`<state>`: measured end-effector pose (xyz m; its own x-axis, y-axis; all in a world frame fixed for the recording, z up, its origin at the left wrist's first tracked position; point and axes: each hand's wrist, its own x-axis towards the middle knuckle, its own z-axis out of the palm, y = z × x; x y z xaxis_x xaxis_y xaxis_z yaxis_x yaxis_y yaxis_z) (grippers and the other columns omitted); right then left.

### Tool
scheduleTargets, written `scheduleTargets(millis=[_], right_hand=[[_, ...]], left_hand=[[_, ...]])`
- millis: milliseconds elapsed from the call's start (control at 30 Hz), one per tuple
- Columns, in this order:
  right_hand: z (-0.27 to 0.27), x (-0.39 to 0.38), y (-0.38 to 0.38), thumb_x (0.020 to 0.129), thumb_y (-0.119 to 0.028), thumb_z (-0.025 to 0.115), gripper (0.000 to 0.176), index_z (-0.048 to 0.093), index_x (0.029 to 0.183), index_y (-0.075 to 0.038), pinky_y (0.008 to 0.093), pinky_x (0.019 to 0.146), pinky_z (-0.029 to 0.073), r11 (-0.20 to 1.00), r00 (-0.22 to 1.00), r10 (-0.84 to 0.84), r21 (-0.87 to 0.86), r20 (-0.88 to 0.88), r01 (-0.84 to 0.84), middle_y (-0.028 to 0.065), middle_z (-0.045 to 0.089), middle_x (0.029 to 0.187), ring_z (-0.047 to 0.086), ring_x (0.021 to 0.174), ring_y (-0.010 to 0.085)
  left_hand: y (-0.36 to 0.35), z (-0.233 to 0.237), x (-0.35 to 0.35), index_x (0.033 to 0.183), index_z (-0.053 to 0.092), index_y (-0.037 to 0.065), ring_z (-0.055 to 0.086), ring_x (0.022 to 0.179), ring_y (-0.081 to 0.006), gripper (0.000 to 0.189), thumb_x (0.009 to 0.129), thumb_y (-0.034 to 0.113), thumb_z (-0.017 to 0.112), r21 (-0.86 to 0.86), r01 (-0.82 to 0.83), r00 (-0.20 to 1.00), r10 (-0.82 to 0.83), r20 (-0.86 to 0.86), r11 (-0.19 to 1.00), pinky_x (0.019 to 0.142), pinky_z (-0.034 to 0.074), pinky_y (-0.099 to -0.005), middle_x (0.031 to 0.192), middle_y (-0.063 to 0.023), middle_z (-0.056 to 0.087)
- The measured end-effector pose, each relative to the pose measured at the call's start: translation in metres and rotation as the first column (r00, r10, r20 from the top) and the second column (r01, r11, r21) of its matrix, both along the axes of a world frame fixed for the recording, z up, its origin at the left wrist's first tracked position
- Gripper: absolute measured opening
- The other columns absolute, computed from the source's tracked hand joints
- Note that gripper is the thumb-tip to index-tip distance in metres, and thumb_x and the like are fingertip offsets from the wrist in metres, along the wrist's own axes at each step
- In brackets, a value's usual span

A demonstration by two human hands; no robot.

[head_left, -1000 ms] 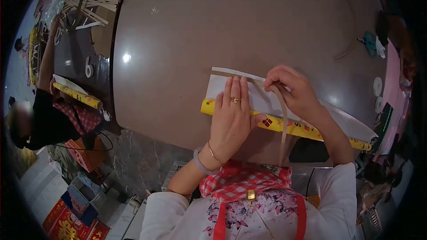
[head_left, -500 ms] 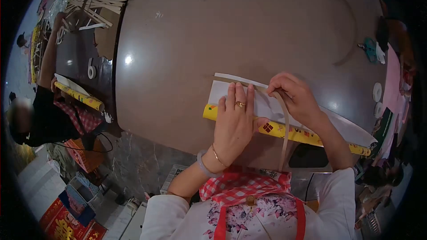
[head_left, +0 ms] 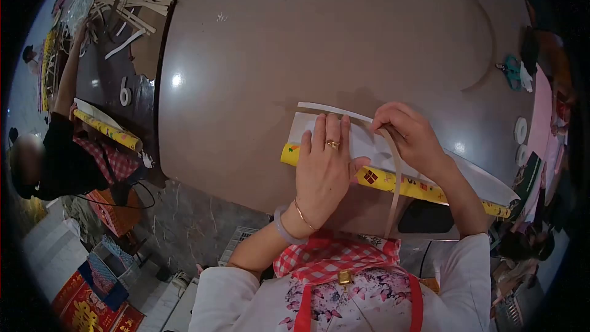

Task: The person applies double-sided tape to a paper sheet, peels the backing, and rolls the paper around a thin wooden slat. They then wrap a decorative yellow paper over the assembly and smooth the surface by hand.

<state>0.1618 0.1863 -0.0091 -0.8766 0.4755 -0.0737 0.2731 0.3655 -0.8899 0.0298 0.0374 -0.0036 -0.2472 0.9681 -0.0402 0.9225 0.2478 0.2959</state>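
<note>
My left hand lies flat on the white back of a partly rolled yellow patterned paper, its fingers stretched toward the paper's far edge. To its right, my right hand pinches a thin tan strip between thumb and fingers. From that pinch the strip bends down toward the table's near edge by the apron. A narrow white edge strip runs along the far side of the paper, just beyond my left fingertips.
A dark flat object lies below the roll. White tape rolls and teal scissors are at the right. A long strip curves across the far table. At left, a co-worker reaches toward piled strips.
My hands have barely moved. At left, the co-worker's arm has shifted slightly, and a white strip near the pile now lies lower and more tilted.
</note>
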Motion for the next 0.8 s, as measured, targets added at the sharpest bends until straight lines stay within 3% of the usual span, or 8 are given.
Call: scheduleTargets(millis=[67,200,400,567,800], right_hand=[[0.0006,0.0011,0.0012,0.085,0.005,0.06,0.011,0.06,0.092,-0.003,0.0321,0.072,0.052,1.0,1.0,0.002,-0.013,0.003,-0.002,0.008,0.057,0.096,0.062,0.084,0.0233],[0.0006,0.0025,0.002,0.085,0.005,0.06,0.011,0.06,0.092,-0.002,0.0332,0.072,0.052,1.0,1.0,0.027,-0.001,-0.007,-0.027,0.009,0.057,0.096,0.062,0.084,0.025],[0.0013,0.002,0.0013,0.085,0.006,0.06,0.011,0.059,0.093,-0.002,0.0347,0.071,0.052,1.0,0.999,0.03,0.004,-0.011,-0.03,0.0104,0.058,0.095,0.062,0.084,0.0271],[-0.0004,0.0015,0.0008,0.084,0.006,0.06,0.012,0.059,0.093,-0.002,0.0344,0.071,0.051,0.999,0.999,0.028,0.025,-0.022,-0.027,0.0104,0.059,0.094,0.062,0.084,0.0273],[-0.0028,0.0035,-0.0014,0.085,0.004,0.06,0.013,0.059,0.094,-0.004,0.0339,0.072,0.052,1.0,1.0,-0.001,0.004,0.018,0.001,0.0104,0.06,0.094,0.063,0.084,0.0271]], left_hand=[[0.0016,0.0002,-0.0007,0.127,0.05,-0.008,0.045,0.121,-0.0295,0.068,0.083,0.044,0.061,-0.016,0.076,0.997,-0.075,0.012,0.997,0.094,0.041,-0.0423,0.129,-0.0145,0.043],[0.0026,-0.0027,-0.0007,0.125,0.05,-0.01,0.044,0.122,-0.0287,0.069,0.082,0.042,0.063,0.005,0.077,0.992,-0.077,0.103,0.997,0.094,0.041,-0.0414,0.13,-0.0141,0.043],[-0.0005,-0.0003,-0.0016,0.129,0.048,-0.007,0.043,0.126,-0.03,0.067,0.086,0.042,0.059,-0.036,0.092,0.993,-0.089,0.076,0.995,0.094,0.04,-0.0415,0.133,-0.0152,0.043],[-0.0025,-0.0011,0.0007,0.135,0.044,-0.004,0.042,0.127,-0.033,0.067,0.092,0.046,0.051,-0.067,0.113,0.993,-0.111,0.044,0.991,0.096,0.039,-0.046,0.135,-0.0217,0.042],[-0.0042,-0.003,0.0026,0.139,0.042,0.0,0.04,0.13,-0.0357,0.071,0.09,0.051,0.051,-0.115,0.11,0.994,-0.108,0.018,0.987,0.096,0.04,-0.0453,0.137,-0.0221,0.042]])
